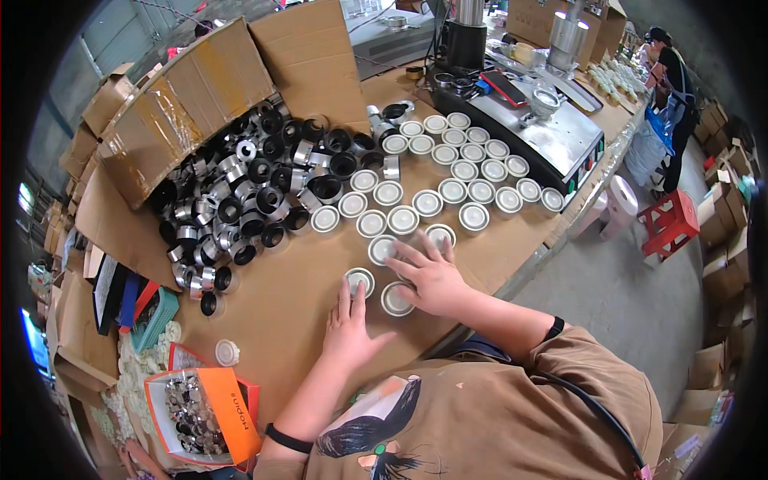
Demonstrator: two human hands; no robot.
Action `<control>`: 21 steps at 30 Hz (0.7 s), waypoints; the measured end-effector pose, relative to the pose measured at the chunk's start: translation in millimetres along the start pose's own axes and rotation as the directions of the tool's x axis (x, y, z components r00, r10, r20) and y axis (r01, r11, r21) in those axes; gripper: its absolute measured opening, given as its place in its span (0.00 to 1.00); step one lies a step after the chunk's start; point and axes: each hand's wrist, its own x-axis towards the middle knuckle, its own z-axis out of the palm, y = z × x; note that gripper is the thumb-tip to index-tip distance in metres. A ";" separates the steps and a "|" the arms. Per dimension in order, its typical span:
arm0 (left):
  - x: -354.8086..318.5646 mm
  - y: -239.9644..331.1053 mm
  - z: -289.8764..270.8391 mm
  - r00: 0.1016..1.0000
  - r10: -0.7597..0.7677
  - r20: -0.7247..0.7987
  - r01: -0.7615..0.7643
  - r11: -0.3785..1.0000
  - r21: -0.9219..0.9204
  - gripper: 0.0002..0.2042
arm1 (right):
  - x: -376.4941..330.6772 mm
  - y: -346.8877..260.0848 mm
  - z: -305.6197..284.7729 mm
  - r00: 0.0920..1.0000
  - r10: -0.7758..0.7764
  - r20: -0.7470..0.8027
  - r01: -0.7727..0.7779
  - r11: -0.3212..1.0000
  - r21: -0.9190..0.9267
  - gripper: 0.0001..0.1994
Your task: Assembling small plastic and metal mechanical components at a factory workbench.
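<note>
With its fingers stretched out, my left hand rests its fingertips at the near edge of a round white-topped piece. My right hand lies palm down, fingers spread, among more of these pieces. Its fingertips reach a white-topped piece and another one, while its thumb side is by a third piece. Beyond the hands, several similar white-topped round pieces stand in loose rows. Neither hand is wrapped round anything.
To the left, many black and silver metal rings spill from a cardboard box. An orange box holds small shiny parts, near a lone clear-white piece. A black-and-silver machine stands at the back right. A co-worker and a red stool are farther right.
</note>
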 end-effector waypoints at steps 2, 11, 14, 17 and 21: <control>5.8 4.1 2.2 1.000 -0.006 0.012 0.006 1.000 0.004 0.59 | -10.3 17.1 -2.3 0.995 0.046 -0.088 -0.049 0.998 -0.034 0.30; 77.0 63.4 12.8 0.984 0.165 0.073 -0.178 0.953 0.245 0.62 | -27.4 77.4 -29.2 0.940 0.297 -0.168 -0.320 0.938 -0.136 0.33; 108.1 83.7 15.6 0.994 0.080 0.068 -0.094 0.967 0.238 0.62 | -31.3 81.9 -54.1 0.885 0.395 -0.245 -0.439 0.884 -0.160 0.40; 130.5 96.4 16.0 0.995 0.055 0.078 -0.071 0.971 0.230 0.64 | -52.2 134.6 -57.3 0.726 0.532 -0.436 -0.628 0.771 -0.107 0.43; 159.9 108.6 25.1 0.999 0.028 -0.029 -0.023 0.988 0.150 0.66 | -58.4 177.1 -61.3 0.625 0.658 -0.420 -0.748 0.659 -0.080 0.44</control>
